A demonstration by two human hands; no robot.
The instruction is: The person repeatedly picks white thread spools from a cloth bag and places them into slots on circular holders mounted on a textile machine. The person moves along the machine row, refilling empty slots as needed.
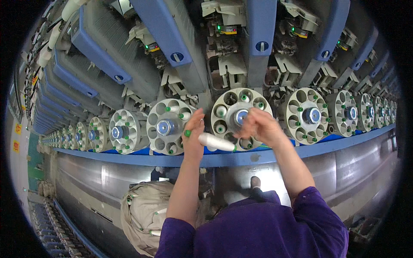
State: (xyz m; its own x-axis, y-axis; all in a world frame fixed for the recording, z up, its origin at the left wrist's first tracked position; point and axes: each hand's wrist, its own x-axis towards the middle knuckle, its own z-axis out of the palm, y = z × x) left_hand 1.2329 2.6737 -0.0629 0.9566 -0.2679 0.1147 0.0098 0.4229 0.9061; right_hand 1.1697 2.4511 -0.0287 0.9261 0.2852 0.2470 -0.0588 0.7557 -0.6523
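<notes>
My left hand (pixel 195 139) is closed around a white yarn bobbin (pixel 218 142), which slants down to the right and ends in a green tip. Another green tip (pixel 187 133) shows at that hand's left edge; I cannot tell whether it belongs to a second bobbin. In front of me stands a round bobbin magazine (pixel 214 121) with a metal hub, several of its pockets holding green-tipped bobbins. My right hand (pixel 263 127), a little blurred, is over its right side near the hub with fingers curled; whatever they pinch is too small to make out.
Similar magazines line the machine on both sides, such as one at the left (pixel 151 122) and one at the right (pixel 306 92). A blue rail (pixel 176 161) runs below them. Blue-fronted machine units (pixel 261 26) rise behind. A cloth sack (pixel 133 228) holding bobbins is at lower left.
</notes>
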